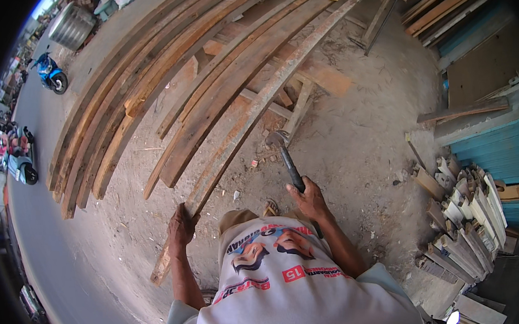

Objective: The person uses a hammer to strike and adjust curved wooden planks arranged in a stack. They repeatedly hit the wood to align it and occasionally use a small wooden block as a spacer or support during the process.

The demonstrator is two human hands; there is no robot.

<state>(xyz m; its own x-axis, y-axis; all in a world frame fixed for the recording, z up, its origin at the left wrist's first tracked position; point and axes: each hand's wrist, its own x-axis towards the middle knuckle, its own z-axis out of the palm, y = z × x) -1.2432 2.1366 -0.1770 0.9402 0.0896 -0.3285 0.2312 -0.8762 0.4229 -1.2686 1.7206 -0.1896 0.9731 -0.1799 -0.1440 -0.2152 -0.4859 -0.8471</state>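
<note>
My left hand (pixel 181 226) is wrapped round a long, weathered wooden beam (pixel 247 121) close to its near end, which juts out past my fingers. The beam's far part lies at the top of the view, beside other planks. In my right hand (pixel 309 199) is a hammer (pixel 289 161), gripped by its black handle. Its metal head points away from me, just right of the beam and apart from it. Below the hammer head, a wooden trestle leg (pixel 300 113) stands partly hidden under the boards.
Several long brown planks (pixel 124 96) lie side by side to the left, raised on supports. A pile of short wood offcuts (pixel 465 215) sits at the right, by a blue wall (pixel 504 145). Beyond the planks, a road (pixel 53 231) carries motorbikes (pixel 50 72).
</note>
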